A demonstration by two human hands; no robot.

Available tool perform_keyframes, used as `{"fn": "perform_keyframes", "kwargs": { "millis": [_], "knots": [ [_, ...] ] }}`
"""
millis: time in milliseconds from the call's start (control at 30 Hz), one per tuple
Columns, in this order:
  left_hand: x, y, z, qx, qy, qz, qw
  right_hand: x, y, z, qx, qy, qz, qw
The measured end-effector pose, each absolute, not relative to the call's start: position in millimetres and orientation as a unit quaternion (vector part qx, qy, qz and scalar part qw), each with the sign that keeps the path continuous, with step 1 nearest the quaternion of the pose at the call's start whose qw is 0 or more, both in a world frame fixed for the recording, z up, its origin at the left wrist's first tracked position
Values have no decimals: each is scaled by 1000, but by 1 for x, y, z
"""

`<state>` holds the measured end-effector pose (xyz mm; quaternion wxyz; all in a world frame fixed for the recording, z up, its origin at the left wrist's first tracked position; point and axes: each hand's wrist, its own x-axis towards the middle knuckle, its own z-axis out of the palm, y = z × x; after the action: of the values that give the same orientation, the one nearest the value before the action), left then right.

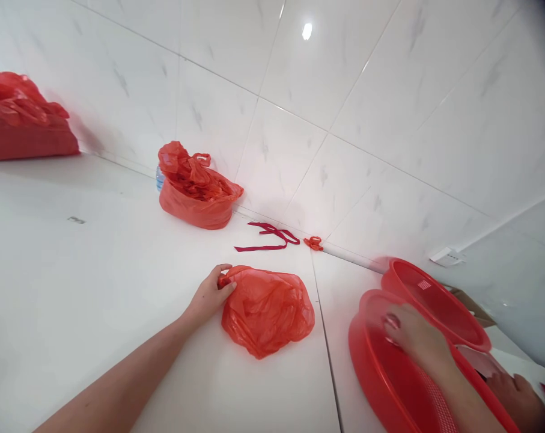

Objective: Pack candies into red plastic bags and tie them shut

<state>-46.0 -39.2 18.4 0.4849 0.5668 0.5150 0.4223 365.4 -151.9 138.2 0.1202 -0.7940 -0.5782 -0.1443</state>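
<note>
My left hand grips the left edge of a thin red plastic bag. The bag lies spread on the white table, its mouth facing me. A small glossy dark red piece shows between the left thumb and fingers. Over the near red plastic basin, my right hand is closed, blurred by motion. A small shiny reddish object is in its fingers, too smeared to name.
A filled red bag leans by the wall, with another farther left. Dark red ribbon and a small red plastic scrap lie behind my bag. A second red basin stands right, near another person's hand.
</note>
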Motion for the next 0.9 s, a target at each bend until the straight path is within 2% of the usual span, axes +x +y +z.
{"fn": "perform_keyframes", "kwargs": {
  "millis": [67, 200, 367, 500, 667, 767, 900],
  "knots": [
    [-46, -38, 16, 565, 509, 428, 488, 352, -149, 154, -794, -587, -125, 98],
    [-46, -37, 14, 565, 506, 432, 488, 283, -147, 165, -746, -641, -111, 145],
    [-48, -37, 13, 571, 504, 426, 488, 185, -125, 134, -591, -790, -63, 150],
    [-48, -37, 13, 565, 500, 428, 498, 149, -100, 102, -545, -826, -71, 123],
    [-47, -37, 13, 560, 490, 440, 503, 149, -96, 97, -548, -828, -47, 112],
    [-46, -36, 12, 563, 491, 442, 496, 169, -114, 117, -594, -792, -28, 141],
    [-46, -35, 9, 565, 493, 447, 488, 226, -143, 147, -714, -684, -63, 135]
  ]
}}
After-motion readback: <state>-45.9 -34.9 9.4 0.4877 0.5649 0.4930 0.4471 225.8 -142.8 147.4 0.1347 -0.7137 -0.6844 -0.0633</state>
